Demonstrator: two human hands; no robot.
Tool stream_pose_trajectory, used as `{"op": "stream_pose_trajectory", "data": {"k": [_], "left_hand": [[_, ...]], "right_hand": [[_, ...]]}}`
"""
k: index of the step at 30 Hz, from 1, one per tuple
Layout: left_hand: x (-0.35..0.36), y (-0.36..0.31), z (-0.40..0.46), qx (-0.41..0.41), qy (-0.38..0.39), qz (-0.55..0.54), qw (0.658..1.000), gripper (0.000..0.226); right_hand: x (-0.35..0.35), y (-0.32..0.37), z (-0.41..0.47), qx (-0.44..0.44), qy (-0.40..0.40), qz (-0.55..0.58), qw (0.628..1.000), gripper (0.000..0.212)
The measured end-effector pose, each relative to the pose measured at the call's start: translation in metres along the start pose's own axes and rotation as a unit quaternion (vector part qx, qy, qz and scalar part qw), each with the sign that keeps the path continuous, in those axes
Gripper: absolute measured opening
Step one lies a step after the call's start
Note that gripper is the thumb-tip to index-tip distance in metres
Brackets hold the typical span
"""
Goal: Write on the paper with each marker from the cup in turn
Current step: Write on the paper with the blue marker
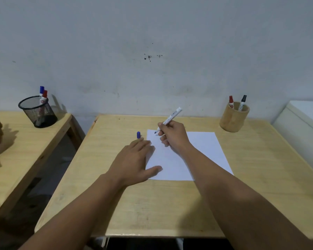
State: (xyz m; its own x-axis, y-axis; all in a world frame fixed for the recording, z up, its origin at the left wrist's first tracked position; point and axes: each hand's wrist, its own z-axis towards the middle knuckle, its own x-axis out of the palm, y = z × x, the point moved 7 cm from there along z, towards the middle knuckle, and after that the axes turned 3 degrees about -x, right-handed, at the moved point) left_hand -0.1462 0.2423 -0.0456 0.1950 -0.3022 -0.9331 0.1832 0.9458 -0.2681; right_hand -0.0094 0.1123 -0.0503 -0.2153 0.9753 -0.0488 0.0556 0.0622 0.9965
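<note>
A white sheet of paper (197, 152) lay flat on the desk, an uncapped white marker (170, 119) tilted over its far left corner, its blue cap (138, 134) upright nearby; a wooden cup (233, 120) held two more markers

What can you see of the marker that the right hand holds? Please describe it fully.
The marker has a white barrel with dark print and a dark tip; its cap is off. The right hand grips it near the tip, with the barrel slanting up and away to the right. The tip is at the upper left corner of the paper; whether it touches is unclear.
</note>
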Motion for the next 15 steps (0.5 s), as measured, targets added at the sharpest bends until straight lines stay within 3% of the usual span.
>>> {"op": "stream_pose_trajectory", "data": {"k": [6,15], "left_hand": [[0.003,0.008,-0.003,-0.032,0.109,-0.002,0.994,0.121],[0.01,0.017,-0.012,-0.09,0.163,0.048,0.981,0.143]], "right_hand": [[-0.004,-0.006,0.002,-0.02,0.002,0.013,1.0,0.019],[-0.003,-0.004,0.005,-0.021,-0.011,0.008,1.0,0.018]]}}
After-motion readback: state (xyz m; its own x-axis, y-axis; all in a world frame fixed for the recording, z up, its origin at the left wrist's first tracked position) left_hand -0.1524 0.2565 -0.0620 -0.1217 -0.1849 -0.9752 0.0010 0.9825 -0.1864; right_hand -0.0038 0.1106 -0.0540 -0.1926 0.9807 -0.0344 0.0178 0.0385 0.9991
